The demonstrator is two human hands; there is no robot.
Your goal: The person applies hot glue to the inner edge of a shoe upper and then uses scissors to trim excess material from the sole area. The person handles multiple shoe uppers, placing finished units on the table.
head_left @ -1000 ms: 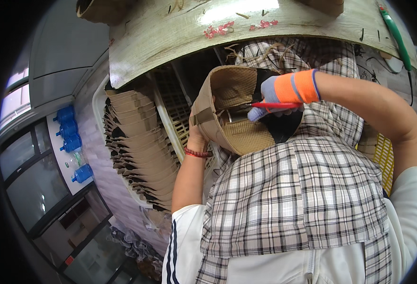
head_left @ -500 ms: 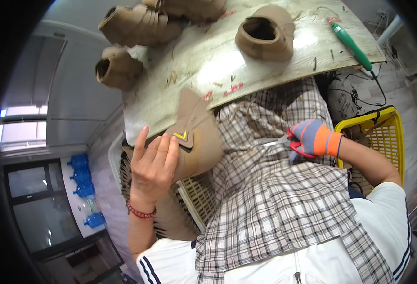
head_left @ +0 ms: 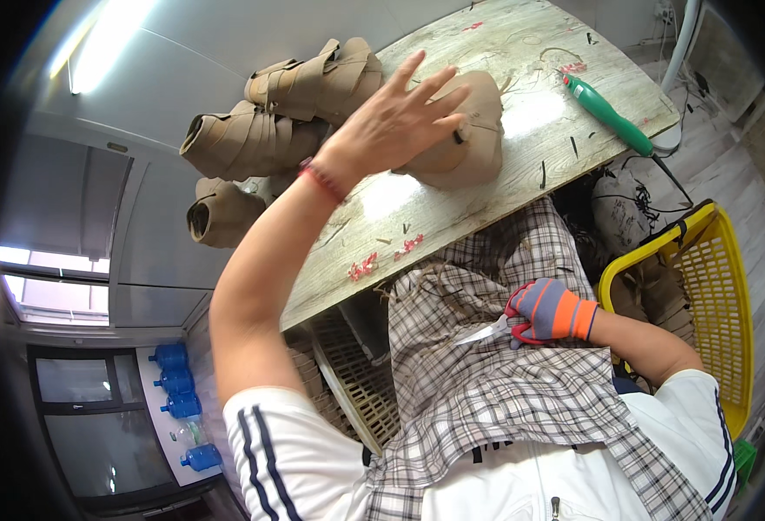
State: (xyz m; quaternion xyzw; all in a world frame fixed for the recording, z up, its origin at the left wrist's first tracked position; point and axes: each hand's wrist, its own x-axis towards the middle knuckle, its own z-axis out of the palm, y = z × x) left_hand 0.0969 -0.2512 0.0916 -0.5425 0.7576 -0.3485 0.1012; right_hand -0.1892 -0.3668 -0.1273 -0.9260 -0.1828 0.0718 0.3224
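My left hand (head_left: 400,122) is stretched over the table, bare, fingers spread. Just beside and partly below it stands a brown sewn piece (head_left: 478,148) like a shoe upper, its opening partly hidden by the hand; whether fingers touch it I cannot tell. In its orange and grey glove, my right hand (head_left: 553,311) rests over my lap. It is closed round the red handles of a pair of scissors (head_left: 486,332), whose blades point left above my checked apron (head_left: 504,391).
Several similar brown pieces (head_left: 252,143) lie at the table's far left. A green corded tool (head_left: 608,115) lies near the right edge of the table (head_left: 356,234), among thread scraps. A yellow basket (head_left: 721,321) holding brown pieces stands right; a pale crate (head_left: 347,399) is below left.
My left hand has left the brown piece with the yellow mark near the table's front edge and reached up over the table. That piece is out of sight. The right hand keeps the scissors.
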